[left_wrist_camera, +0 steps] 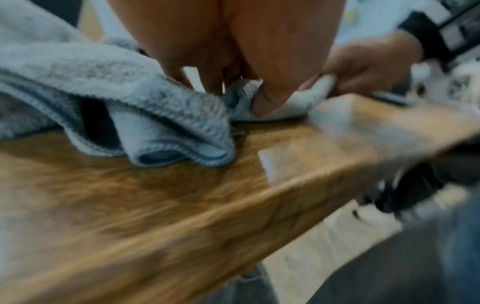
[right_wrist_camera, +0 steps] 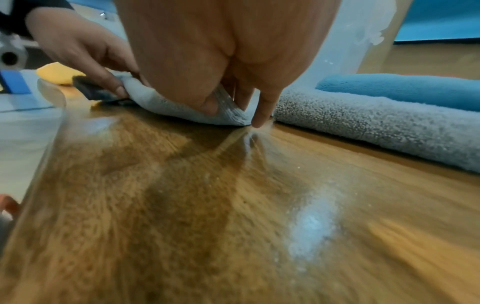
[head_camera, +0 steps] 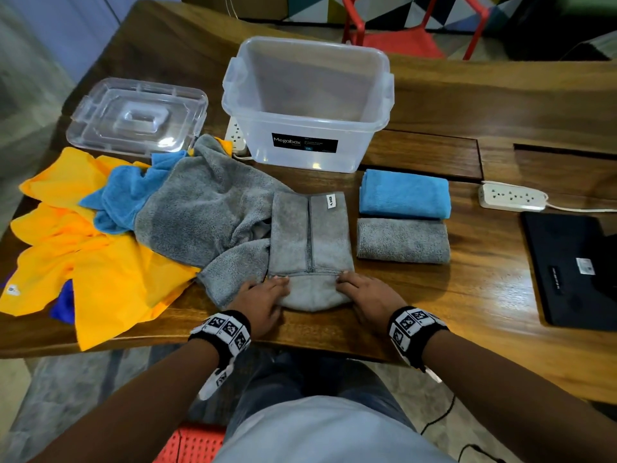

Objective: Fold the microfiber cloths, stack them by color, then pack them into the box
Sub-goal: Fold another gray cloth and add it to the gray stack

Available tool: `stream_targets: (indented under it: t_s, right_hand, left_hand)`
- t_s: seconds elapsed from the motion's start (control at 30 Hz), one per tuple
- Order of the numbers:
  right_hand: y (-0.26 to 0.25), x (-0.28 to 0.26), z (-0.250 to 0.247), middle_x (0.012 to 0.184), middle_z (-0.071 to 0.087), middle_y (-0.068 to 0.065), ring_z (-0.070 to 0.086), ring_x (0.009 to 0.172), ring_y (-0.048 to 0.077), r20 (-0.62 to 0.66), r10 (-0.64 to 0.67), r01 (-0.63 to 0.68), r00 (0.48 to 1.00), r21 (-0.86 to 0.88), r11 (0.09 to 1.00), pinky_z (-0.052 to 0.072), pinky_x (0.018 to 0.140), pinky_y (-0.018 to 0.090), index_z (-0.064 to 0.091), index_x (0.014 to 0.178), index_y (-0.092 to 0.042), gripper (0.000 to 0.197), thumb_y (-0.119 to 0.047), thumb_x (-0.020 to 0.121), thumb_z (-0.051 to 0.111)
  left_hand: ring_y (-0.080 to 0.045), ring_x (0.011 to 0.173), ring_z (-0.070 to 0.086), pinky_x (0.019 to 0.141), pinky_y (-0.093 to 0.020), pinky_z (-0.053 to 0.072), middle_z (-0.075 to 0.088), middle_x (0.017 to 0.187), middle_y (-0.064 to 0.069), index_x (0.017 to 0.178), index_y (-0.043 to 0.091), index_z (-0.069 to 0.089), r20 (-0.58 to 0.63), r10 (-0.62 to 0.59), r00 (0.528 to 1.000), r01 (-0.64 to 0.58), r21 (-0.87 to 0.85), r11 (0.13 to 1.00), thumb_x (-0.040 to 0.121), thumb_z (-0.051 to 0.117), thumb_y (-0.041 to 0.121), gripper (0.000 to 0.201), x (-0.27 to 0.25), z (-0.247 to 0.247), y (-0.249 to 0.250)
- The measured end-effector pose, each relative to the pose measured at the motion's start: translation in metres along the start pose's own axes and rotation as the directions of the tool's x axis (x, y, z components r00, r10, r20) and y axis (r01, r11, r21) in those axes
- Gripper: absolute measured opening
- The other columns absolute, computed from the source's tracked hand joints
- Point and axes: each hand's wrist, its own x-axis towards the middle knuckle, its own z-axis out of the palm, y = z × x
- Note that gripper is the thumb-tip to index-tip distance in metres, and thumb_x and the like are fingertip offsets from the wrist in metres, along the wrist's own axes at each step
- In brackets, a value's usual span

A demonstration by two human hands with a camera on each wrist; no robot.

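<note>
A partly folded grey cloth (head_camera: 310,235) lies at the table's near middle, its near end turned up and over. My left hand (head_camera: 263,295) and right hand (head_camera: 364,292) each pinch a corner of that near end. The left wrist view shows my thumb and fingers (left_wrist_camera: 262,102) on the cloth's edge (left_wrist_camera: 298,102). The right wrist view shows my right hand (right_wrist_camera: 233,107) doing the same on the cloth (right_wrist_camera: 161,102). To the right lie a folded blue cloth (head_camera: 404,193) and a folded grey cloth (head_camera: 402,240). The clear box (head_camera: 307,105) stands open behind.
Unfolded yellow cloths (head_camera: 100,262), blue cloths (head_camera: 130,195) and a grey cloth (head_camera: 200,212) are heaped at the left. The box lid (head_camera: 137,115) lies at the back left. A power strip (head_camera: 510,197) and a flat black device (head_camera: 574,269) lie at the right.
</note>
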Motion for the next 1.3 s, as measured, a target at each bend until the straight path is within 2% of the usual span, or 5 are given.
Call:
stream_targets:
  t_s: [0.17,0.37,0.8,1.0,1.3]
  right_hand:
    - [-0.001,-0.015,0.003,0.132,0.06,0.0,0.055,0.123,0.022,-0.058,0.017,-0.013,0.998,0.066,0.998,0.044,0.102,0.044,0.06,0.125,-0.021,0.048,-0.021,0.081,0.041]
    - [-0.001,-0.02,-0.003,0.112,0.068,0.0,0.063,0.101,0.02,-0.019,0.114,-0.105,0.993,0.269,0.957,0.051,0.089,0.035,0.061,0.113,-0.022,0.027,-0.016,0.088,0.052]
    - [0.008,0.021,-0.022,0.124,0.063,0.012,0.064,0.106,0.029,0.037,0.415,-0.383,0.909,0.467,0.797,0.053,0.091,0.042,0.041,0.129,-0.024,0.031,-0.023,0.1,0.05]
    - [0.008,0.024,-0.023,0.112,0.064,0.007,0.063,0.082,0.015,0.083,0.406,-0.388,0.91,0.514,0.765,0.055,0.079,0.035,0.037,0.132,-0.026,0.042,-0.025,0.095,0.056]
    - [0.009,0.028,-0.022,0.124,0.064,0.007,0.063,0.109,0.024,0.017,0.481,-0.423,0.877,0.502,0.754,0.052,0.096,0.039,0.039,0.133,-0.023,0.044,-0.028,0.096,0.062]
  left_hand:
    - [-0.014,0.123,0.055,0.107,-0.032,0.037,0.057,0.135,0.013,0.13,0.032,0.055,0.058,-0.026,0.998,0.035,-0.167,0.985,0.095,0.053,0.036,0.035,-0.005,-0.009,-0.002]
    - [-0.017,0.086,0.058,0.069,-0.028,0.038,0.062,0.092,0.008,0.113,0.029,0.057,0.153,-0.098,0.983,0.139,-0.282,0.949,0.1,0.048,0.036,0.017,-0.009,-0.017,0.003]
    - [-0.023,0.088,0.067,0.072,-0.045,0.059,0.064,0.106,0.003,0.11,0.047,0.047,0.115,-0.323,0.94,0.31,-0.683,0.661,0.088,0.067,0.036,0.032,0.019,-0.029,-0.008]
    - [-0.021,0.092,0.065,0.077,-0.042,0.057,0.065,0.109,0.001,0.115,0.041,0.044,0.053,-0.316,0.947,0.284,-0.595,0.752,0.088,0.066,0.016,0.043,0.019,-0.028,-0.009]
    - [-0.024,0.089,0.063,0.069,-0.031,0.046,0.063,0.101,0.0,0.117,0.032,0.042,0.035,-0.382,0.923,0.343,-0.525,0.779,0.093,0.06,0.016,0.034,0.03,-0.025,-0.007]
